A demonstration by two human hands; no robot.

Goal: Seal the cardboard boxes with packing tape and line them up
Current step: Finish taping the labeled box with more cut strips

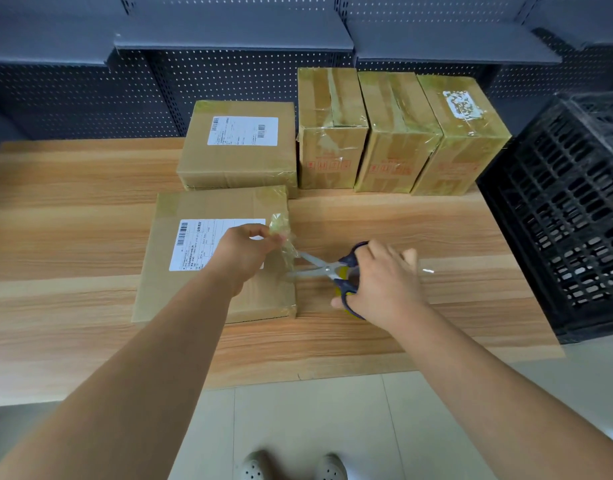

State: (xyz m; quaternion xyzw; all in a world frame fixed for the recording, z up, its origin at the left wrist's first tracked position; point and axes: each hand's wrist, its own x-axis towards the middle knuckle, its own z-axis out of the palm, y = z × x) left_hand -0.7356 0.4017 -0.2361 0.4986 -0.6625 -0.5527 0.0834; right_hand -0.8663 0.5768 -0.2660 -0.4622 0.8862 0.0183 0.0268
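Pinching the tape strip above the near box, right edge, centre frame: left hand. Right hand grips scissors, blades parted, pointing left across the strip just below the pinch. Cut likely next.

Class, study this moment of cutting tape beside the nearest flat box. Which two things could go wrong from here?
1. The open blades of the blue-handled steel scissors in the right hand point toward the left hand, which pinches the crumpled clear packing tape close by; a fingertip might get nicked.
2. That tape is bunched at the right edge of the flat brown cardboard box, so it may stick to itself and seal poorly.
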